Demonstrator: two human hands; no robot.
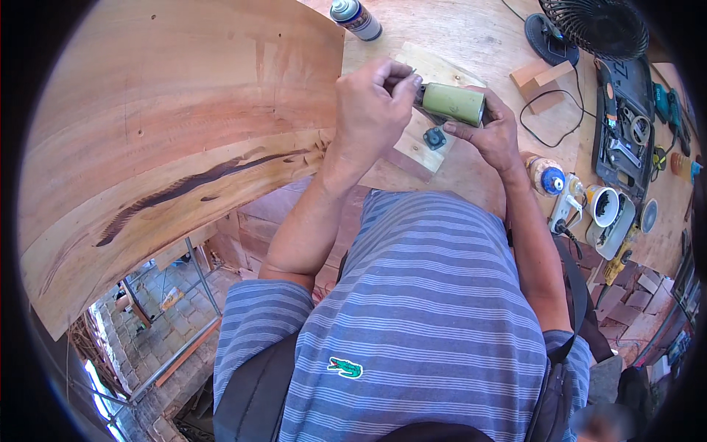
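Note:
My right hand (495,134) is wrapped round the far right end of a green cylinder (453,104), perhaps a tool's motor housing, with a dark part at its left end. My left hand (375,103) is closed in a pinch at that dark end; a thin dark tip shows between thumb and forefinger, too small to name. Below the cylinder a small black square part with a round middle (434,138) lies on a pale wooden board (421,156).
A spray can (356,19) stands at the back, a fan (596,26) and wooden blocks (541,85) at the back right. An open tool case (624,125), a blue-capped bottle (546,177), a power strip (565,206) and a white cup (604,206) line the right. A large wooden slab (191,96) rises at left.

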